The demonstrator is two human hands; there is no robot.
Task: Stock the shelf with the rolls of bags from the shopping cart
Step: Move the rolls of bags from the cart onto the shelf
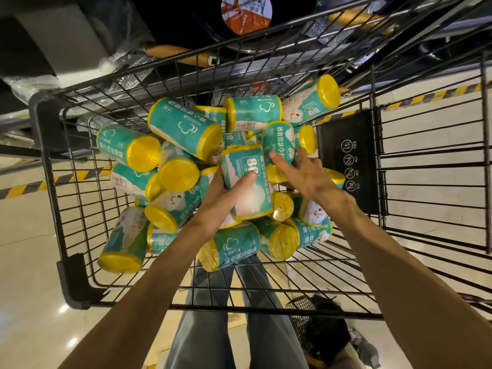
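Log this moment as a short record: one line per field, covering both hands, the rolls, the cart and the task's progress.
left hand: left hand grips an upright roll, thumb across its front
right hand: right hand reaches with fingers extended to a second roll, touching it
pile: many teal rolls with yellow ends, jumbled
cart: black wire cart, safety sign panel at its right
progress: rolls lie in cart; no shelving seen yet

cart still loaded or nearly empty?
Loaded. The black wire shopping cart holds a heap of teal-and-yellow rolls of bags stacked several deep. The left hand grips one roll; the right hand reaches for another.
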